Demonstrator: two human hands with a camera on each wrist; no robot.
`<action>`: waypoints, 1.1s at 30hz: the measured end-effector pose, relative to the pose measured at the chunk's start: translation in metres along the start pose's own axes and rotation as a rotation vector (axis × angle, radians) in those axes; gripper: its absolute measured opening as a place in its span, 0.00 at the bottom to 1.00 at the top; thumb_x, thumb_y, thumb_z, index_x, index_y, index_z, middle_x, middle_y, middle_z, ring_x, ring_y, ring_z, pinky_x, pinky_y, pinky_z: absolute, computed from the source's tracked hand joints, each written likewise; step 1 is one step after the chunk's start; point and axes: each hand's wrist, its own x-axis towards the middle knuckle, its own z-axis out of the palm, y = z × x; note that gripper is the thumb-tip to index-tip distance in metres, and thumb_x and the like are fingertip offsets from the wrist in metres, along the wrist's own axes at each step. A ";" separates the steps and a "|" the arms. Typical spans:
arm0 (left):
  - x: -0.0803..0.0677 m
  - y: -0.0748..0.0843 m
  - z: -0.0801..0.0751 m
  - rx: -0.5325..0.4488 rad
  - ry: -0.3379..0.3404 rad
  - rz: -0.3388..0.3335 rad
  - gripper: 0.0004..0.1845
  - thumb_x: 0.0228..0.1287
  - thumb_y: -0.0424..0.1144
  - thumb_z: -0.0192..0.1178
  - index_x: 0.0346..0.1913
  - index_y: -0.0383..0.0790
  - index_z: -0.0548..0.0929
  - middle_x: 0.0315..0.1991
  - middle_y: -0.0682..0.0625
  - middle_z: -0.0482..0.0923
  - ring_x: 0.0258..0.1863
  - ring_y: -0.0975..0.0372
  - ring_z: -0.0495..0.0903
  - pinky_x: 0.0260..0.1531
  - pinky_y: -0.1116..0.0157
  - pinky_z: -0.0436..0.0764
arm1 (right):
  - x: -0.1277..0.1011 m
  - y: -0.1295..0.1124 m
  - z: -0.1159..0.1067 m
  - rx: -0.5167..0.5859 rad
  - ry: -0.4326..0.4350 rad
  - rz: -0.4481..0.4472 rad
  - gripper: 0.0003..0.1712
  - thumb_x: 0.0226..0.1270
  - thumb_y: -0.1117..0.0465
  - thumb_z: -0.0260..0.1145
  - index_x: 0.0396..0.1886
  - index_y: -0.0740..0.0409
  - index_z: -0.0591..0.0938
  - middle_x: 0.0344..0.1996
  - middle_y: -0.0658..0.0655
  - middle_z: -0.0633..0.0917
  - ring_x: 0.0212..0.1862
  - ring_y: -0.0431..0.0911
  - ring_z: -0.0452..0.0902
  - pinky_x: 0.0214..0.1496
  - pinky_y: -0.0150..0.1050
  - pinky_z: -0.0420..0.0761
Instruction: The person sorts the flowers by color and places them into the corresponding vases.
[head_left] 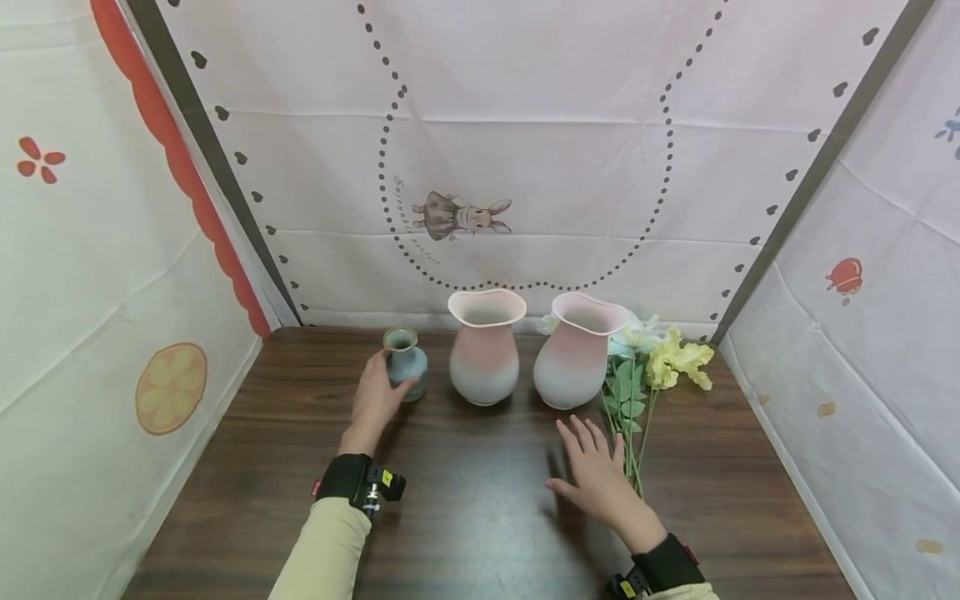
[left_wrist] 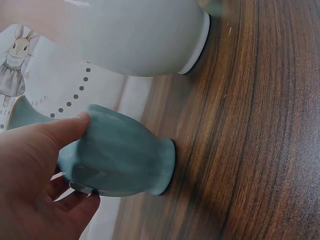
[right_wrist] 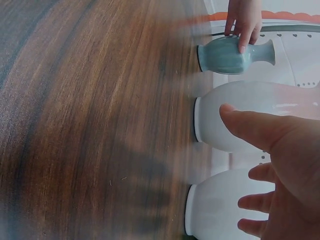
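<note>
A small blue-green vase (head_left: 407,372) stands at the back left of the table. My left hand (head_left: 374,395) grips it round the shoulder, thumb on one side and fingers on the other, as the left wrist view shows with the vase (left_wrist: 120,155) upright on the wood. My right hand (head_left: 597,473) is spread over the table in front of the flowers and holds nothing. Nearest to it are a pink-and-white vase (head_left: 572,367) with a wavy rim and, to the left, a similar pink-and-white vase (head_left: 486,354).
Artificial flowers lie at the right behind and beside the right vase: a yellow bloom (head_left: 675,360), pale blue-white blooms (head_left: 636,335) and green leaves (head_left: 624,392) on long stems. Printed cloth walls (head_left: 540,183) enclose the dark wooden table (head_left: 465,517) at back and sides.
</note>
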 end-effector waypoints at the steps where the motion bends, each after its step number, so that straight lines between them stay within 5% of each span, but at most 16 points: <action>1: 0.000 -0.001 0.000 -0.005 0.000 -0.001 0.43 0.69 0.47 0.63 0.77 0.34 0.52 0.77 0.33 0.52 0.75 0.41 0.58 0.73 0.42 0.63 | 0.000 0.000 0.000 -0.001 0.003 -0.002 0.51 0.60 0.43 0.74 0.78 0.52 0.61 0.77 0.64 0.60 0.77 0.65 0.51 0.70 0.80 0.46; 16: 0.000 -0.005 0.001 -0.025 0.006 0.003 0.42 0.70 0.47 0.62 0.77 0.35 0.53 0.77 0.35 0.52 0.75 0.41 0.59 0.73 0.43 0.64 | -0.003 0.004 0.001 -0.018 0.056 -0.019 0.47 0.61 0.46 0.73 0.76 0.54 0.64 0.75 0.64 0.63 0.76 0.65 0.55 0.71 0.79 0.49; 21: 0.000 -0.004 0.000 -0.036 0.000 -0.008 0.42 0.70 0.47 0.62 0.77 0.35 0.53 0.78 0.35 0.52 0.75 0.41 0.59 0.73 0.43 0.63 | -0.003 0.007 -0.003 -0.037 0.177 -0.073 0.40 0.61 0.50 0.75 0.71 0.55 0.71 0.70 0.64 0.70 0.71 0.65 0.64 0.70 0.76 0.57; 26: 0.000 -0.004 0.000 -0.039 0.006 -0.015 0.42 0.70 0.47 0.63 0.77 0.36 0.54 0.77 0.35 0.53 0.75 0.41 0.59 0.73 0.43 0.64 | -0.003 0.014 -0.007 -0.036 0.329 -0.129 0.34 0.58 0.56 0.77 0.64 0.59 0.77 0.62 0.65 0.78 0.63 0.62 0.73 0.67 0.63 0.72; 33: -0.001 -0.003 0.000 -0.044 0.017 -0.015 0.42 0.69 0.47 0.63 0.77 0.36 0.55 0.77 0.35 0.53 0.75 0.41 0.59 0.73 0.42 0.64 | 0.000 0.023 -0.015 0.003 0.370 -0.091 0.33 0.59 0.60 0.76 0.63 0.61 0.77 0.58 0.65 0.80 0.60 0.61 0.77 0.60 0.58 0.79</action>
